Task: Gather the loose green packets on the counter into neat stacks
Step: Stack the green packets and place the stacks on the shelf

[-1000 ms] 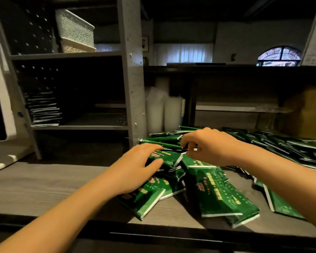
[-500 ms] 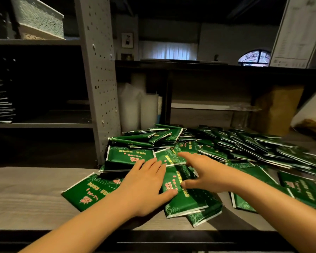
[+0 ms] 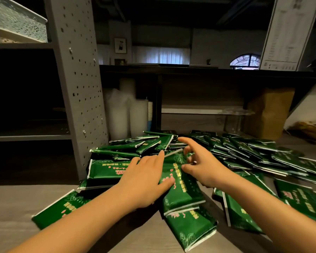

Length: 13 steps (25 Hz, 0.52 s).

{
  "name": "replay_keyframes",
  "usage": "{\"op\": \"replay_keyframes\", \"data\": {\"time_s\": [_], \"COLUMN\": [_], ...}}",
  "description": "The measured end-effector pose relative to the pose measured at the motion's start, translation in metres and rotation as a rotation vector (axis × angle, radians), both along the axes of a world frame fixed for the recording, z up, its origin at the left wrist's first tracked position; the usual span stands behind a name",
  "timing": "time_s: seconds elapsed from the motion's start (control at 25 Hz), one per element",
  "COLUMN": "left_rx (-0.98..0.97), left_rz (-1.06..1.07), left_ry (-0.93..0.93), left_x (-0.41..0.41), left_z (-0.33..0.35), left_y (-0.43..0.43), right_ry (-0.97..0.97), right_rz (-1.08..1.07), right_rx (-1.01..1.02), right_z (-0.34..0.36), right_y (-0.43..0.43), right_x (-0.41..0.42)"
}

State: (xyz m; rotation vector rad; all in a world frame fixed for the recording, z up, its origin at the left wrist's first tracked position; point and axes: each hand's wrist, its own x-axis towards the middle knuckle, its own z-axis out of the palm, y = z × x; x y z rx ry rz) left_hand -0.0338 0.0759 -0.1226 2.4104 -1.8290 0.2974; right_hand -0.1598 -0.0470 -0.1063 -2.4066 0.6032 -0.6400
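Several green packets [image 3: 244, 154] lie scattered in a loose heap across the grey counter [image 3: 11, 207]. My left hand [image 3: 146, 178] lies flat with straight fingers on a packet [image 3: 182, 189] at the middle of the heap. My right hand [image 3: 202, 167] hovers just right of it with fingers spread, reaching over the same packet; it holds nothing that I can see. One packet [image 3: 57, 209] lies apart at the near left, and another [image 3: 192, 227] sits near the counter's front edge.
A grey perforated shelf upright [image 3: 78, 84] stands at the left of the heap, with a pale basket [image 3: 16, 24] on the shelf above. White cup stacks [image 3: 128, 117] stand behind the packets. A brown paper bag [image 3: 268, 114] is at the back right.
Both hands have moved further into the heap. My right hand has lifted and spread its fingers. The view has come closer to the packets.
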Motion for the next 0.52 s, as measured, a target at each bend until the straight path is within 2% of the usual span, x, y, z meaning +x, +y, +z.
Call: {"op": "replay_keyframes", "data": {"time_s": [0.08,0.28,0.4,0.44,0.52], "left_rx": [-0.102,-0.39,-0.528,-0.568,-0.655], "left_rz": [-0.009,-0.049,-0.155,-0.19,-0.208], "left_ry": [0.161,0.697,1.089,1.179,1.233], "left_x": [0.005,0.023,0.026,0.024,0.021], "left_z": [0.012,0.034,0.037,0.036,0.031], "left_y": [-0.017,-0.053,-0.066,-0.068,-0.07], "right_ry": [-0.114,-0.36,-0.486,-0.503,-0.536], "right_rz": [-0.027,-0.069,-0.044,-0.024,0.01], "right_rx": [0.049,0.057,0.154,0.183,0.219], "right_z": [0.009,0.036,0.045,0.045,0.039], "right_y": [-0.012,-0.035,-0.043,-0.044,-0.048], "right_x": [0.004,0.015,0.02,0.022,0.025]}}
